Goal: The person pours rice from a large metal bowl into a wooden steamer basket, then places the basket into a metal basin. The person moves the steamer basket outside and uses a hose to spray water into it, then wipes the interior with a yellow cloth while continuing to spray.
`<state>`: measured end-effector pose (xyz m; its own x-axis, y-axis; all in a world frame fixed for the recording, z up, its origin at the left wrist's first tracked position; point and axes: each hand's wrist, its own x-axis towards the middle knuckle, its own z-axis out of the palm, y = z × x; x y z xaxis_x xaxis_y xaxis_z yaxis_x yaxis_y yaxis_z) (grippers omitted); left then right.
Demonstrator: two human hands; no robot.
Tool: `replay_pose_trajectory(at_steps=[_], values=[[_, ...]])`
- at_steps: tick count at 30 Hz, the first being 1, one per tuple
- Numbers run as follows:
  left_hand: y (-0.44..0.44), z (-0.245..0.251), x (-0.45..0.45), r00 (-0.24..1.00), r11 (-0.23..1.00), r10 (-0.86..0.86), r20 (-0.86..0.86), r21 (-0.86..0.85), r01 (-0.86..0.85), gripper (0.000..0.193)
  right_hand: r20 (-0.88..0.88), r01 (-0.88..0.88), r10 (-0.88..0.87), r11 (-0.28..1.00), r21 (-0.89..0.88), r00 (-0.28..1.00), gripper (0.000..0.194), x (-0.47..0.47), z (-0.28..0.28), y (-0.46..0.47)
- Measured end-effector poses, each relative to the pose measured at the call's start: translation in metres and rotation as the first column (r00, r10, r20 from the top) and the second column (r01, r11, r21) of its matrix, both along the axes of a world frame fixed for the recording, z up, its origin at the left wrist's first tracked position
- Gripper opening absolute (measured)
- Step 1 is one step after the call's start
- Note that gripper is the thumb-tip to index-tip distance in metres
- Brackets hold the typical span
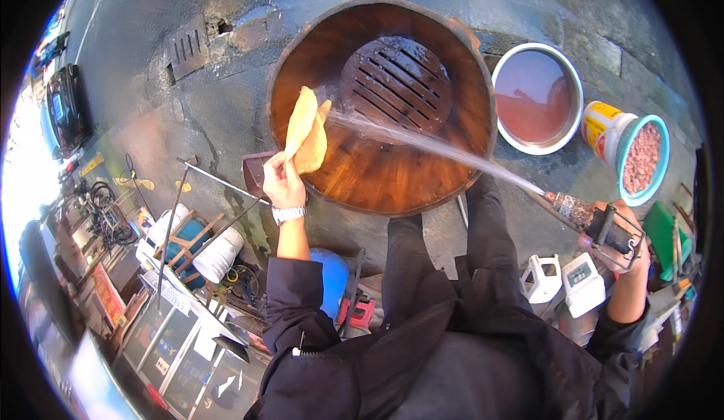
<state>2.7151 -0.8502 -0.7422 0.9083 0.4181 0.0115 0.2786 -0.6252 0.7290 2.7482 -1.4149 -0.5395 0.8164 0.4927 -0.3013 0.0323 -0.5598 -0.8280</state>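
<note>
My left hand point(283, 181) pinches the lower end of a folded, tan-yellow floppy piece point(308, 134), whose material I cannot tell. It hangs over the left rim of a large round wooden tub point(362, 179). A slotted round board point(396, 89) lies wet at the bottom of the tub. Out to the right, my right hand point(622, 244) grips a spray gun point(602, 230) with a metal handle frame. From its nozzle a white water jet point(430, 143) crosses the tub and reaches the yellow piece.
Right of the tub stands a metal basin point(578, 100) of reddish-brown liquid. Beyond it are a white bucket point(606, 129) and a turquoise-rimmed container point(666, 154) of pinkish chunks. A dustpan point(254, 172), a blue barrel point(328, 281) and white stools point(541, 278) lie nearer me; a parked car point(63, 109) is far left.
</note>
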Motion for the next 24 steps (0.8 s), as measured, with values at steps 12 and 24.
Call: replay_pose_trajectory(at_steps=[12, 24], values=[[0.034, -0.071, 0.015, 0.703, 0.724, 0.428, -0.568, -0.250, -0.642, 0.019, -0.165, -0.075, 0.079, 0.997, 0.031, 0.983, 0.020, 0.000, 0.000, -0.011], [-0.011, -0.039, 0.011, 0.910, 0.992, 0.085, -0.406, 0.121, -0.038, 0.036, -0.305, -0.035, 0.062, 0.995, 0.092, 0.950, 0.021, 0.006, 0.004, -0.008]])
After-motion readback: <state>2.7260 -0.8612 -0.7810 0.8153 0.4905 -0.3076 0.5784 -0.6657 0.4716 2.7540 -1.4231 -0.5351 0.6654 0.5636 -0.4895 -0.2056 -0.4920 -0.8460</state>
